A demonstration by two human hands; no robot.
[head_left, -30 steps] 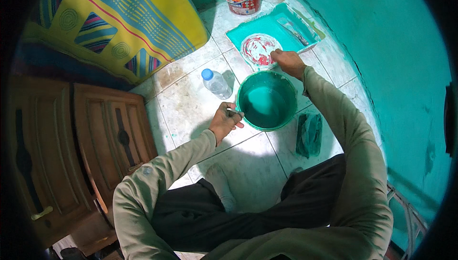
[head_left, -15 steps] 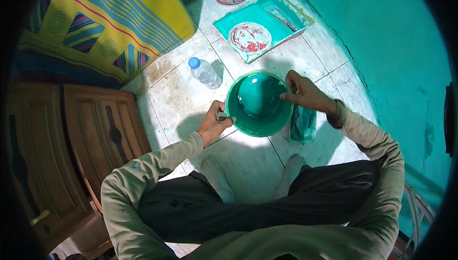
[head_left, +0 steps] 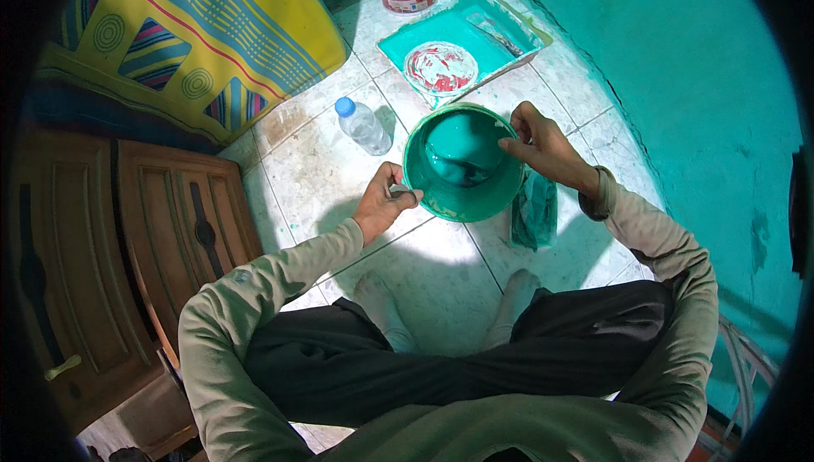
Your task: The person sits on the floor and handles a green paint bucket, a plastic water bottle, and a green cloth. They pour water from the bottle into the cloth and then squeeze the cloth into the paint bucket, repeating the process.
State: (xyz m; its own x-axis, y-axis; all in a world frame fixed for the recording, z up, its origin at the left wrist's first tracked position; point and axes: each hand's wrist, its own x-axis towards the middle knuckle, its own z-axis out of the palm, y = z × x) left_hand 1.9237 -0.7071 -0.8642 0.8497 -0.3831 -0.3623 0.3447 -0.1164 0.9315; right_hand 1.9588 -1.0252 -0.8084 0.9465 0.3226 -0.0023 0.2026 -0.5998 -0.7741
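— From where does the view look?

— From the person's head, facing almost straight down over the crossed legs in dark trousers (head_left: 441,369) and onto the pale tiled floor (head_left: 322,165).

— How near is it?

— Close enough that both sleeved forearms rise from the lower edge and the round green plastic bucket (head_left: 462,165) sits just above the middle.

— And the lens?

— A wide fisheye: a dark ring rims the picture, and the tile joints and the turquoise painted wall (head_left: 695,80) on the right bend toward it. The brown wooden panelled cabinet (head_left: 127,242) fills the left edge.

— Does a second view share anything?

— Only this one view is shown.
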